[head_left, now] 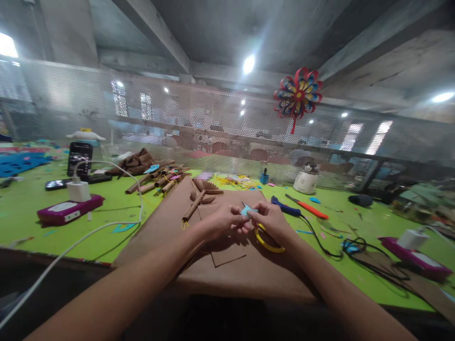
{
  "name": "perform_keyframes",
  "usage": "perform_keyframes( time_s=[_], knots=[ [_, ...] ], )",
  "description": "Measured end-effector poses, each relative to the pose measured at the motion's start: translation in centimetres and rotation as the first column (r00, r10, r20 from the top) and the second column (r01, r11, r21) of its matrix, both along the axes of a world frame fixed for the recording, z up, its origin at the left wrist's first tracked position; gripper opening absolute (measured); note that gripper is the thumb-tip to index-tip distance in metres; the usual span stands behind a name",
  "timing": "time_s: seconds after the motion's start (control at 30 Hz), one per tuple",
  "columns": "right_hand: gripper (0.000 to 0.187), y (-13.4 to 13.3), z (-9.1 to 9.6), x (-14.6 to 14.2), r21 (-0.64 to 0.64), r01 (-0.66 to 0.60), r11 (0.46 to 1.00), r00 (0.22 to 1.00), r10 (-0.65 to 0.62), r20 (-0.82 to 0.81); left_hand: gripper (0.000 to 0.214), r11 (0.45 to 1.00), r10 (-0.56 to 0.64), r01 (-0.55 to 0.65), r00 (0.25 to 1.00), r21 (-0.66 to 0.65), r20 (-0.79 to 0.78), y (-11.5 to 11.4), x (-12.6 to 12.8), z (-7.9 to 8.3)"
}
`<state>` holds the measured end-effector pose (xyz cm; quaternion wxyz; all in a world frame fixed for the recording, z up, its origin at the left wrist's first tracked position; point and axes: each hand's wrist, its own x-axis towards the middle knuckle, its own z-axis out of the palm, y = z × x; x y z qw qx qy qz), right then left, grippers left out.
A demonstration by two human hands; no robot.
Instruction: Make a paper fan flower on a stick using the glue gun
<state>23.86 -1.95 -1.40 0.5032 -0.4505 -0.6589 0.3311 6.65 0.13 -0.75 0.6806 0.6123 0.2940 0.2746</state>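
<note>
My left hand (232, 220) and my right hand (268, 219) meet over a sheet of brown paper (156, 237). Between their fingertips is a small light-blue paper piece (248, 210), pinched by both. Below my right hand show the yellow handles of a pair of scissors (269, 240); whether that hand also holds them I cannot tell. A thin dark tip sticks up just behind the blue piece. Left of my hands lies a pleated brown paper piece with a rolled stem (195, 206) and yellow thread. A creased square of brown paper (227, 255) lies under my wrists.
More rolled brown paper pieces (165, 180) lie back left. On the right are a blue-handled corded tool (286, 206), an orange cutter knife (312, 210) and a white pot (305, 181). Purple power strips (71, 210) flank both sides; a white cable (142, 199) loops at left.
</note>
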Motion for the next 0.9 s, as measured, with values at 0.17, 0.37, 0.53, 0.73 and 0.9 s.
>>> perform_keyframes(
  time_s=[0.17, 0.37, 0.53, 0.73, 0.9],
  knots=[
    [0.025, 0.23, -0.07, 0.0, -0.01, -0.032, 0.999, 0.999, 0.032, -0.04, 0.016, 0.999, 0.02, -0.019, 1.0, -0.043, 0.021, 0.22, 0.01, -0.17],
    [0.029, 0.37, -0.12, 0.07, -0.006, -0.057, 0.998, 0.996, 0.056, -0.072, 0.015, 0.996, 0.012, -0.003, 0.996, -0.094, 0.092, 0.51, -0.01, -0.29],
    [0.026, 0.48, -0.22, 0.21, -0.001, -0.04, 0.999, 0.998, 0.04, -0.041, 0.015, 0.996, 0.02, -0.013, 0.996, -0.083, 0.087, 0.34, 0.14, -0.45],
    [0.023, 0.45, -0.17, 0.09, -0.009, -0.027, 1.0, 0.999, 0.026, -0.044, 0.017, 1.0, 0.021, -0.02, 0.998, -0.014, 0.064, 0.23, 0.28, -0.69],
    [0.024, 0.49, -0.26, -0.1, -0.048, -0.033, 0.998, 0.994, 0.028, -0.108, 0.02, 0.998, 0.045, -0.045, 0.999, 0.036, -0.001, 0.15, 0.46, -0.52]
  ],
)
